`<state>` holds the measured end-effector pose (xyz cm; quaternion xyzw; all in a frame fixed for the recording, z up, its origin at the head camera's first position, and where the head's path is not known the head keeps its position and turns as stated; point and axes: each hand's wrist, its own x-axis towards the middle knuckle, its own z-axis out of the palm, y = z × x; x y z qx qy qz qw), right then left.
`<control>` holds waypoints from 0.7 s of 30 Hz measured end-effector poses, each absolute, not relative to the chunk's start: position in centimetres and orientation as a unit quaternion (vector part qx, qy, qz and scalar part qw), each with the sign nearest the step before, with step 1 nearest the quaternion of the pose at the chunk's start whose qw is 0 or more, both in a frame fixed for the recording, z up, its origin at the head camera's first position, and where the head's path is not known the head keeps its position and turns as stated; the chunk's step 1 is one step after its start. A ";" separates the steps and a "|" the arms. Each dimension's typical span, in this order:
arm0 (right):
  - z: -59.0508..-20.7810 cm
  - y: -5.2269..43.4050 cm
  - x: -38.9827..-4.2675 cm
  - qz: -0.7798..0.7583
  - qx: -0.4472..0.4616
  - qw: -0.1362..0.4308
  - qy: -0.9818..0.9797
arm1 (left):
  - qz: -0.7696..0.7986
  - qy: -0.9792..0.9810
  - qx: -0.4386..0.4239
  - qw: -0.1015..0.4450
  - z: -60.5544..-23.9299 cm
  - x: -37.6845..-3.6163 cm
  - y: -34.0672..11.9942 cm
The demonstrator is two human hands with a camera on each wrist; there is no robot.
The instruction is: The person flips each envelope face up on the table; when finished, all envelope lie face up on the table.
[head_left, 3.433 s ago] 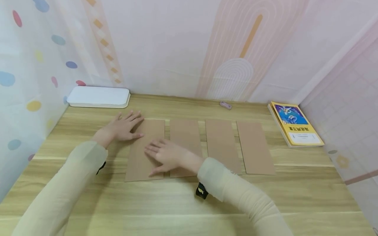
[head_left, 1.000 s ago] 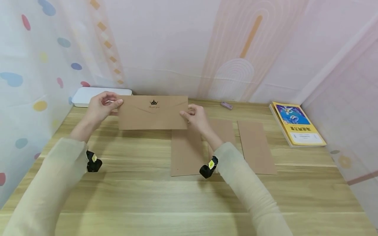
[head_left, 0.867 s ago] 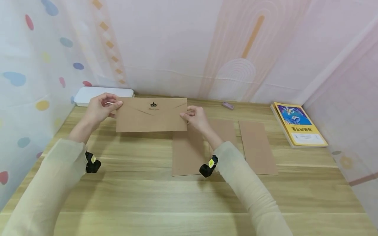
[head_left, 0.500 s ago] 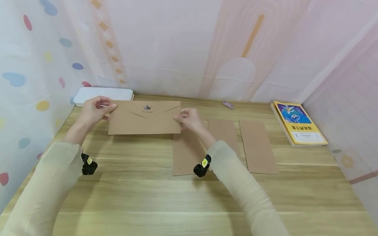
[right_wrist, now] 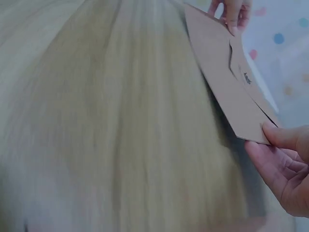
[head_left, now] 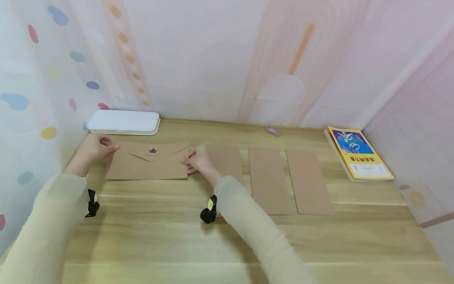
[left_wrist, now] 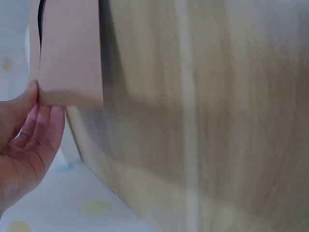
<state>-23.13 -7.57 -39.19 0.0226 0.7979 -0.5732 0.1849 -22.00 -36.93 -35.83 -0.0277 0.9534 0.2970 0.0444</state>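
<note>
A brown paper envelope (head_left: 149, 167) with a V-shaped flap and a small printed crown lies lengthwise between my hands, close over the left of the table. My left hand (head_left: 95, 148) pinches its left end between thumb and fingers; the left wrist view shows that grip on the envelope (left_wrist: 72, 63). At the opposite end my right hand (head_left: 199, 161) pinches the short edge, thumb on the flap side, as the right wrist view also shows on the envelope (right_wrist: 219, 72). The flap stands slightly away from the body.
Three more brown envelopes lie upright in a row to the right: one (head_left: 227, 161) partly behind my right hand, then a second (head_left: 269, 181) and a third (head_left: 309, 181). A white case (head_left: 124, 121), a small purple object (head_left: 272, 131) and yellow books (head_left: 360, 157) stand along the back.
The leftmost envelope was flat under my hands, then lifted and turned to show its flap side. Over the last second both hands have carried it left and down towards the table.
</note>
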 end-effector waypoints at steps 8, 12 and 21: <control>-40.2 -10.3 -22.7 -0.553 0.048 0.202 0.807 | 0.270 0.961 -0.044 0.043 -37.3 -21.4 -38.7; -40.3 -10.4 -22.5 -0.547 0.039 0.210 0.810 | 0.271 0.960 -0.057 0.045 -38.0 -21.5 -38.9; -39.8 -10.6 -22.3 -0.494 0.000 0.208 0.844 | 0.224 0.973 -0.044 0.031 -38.0 -22.0 -38.8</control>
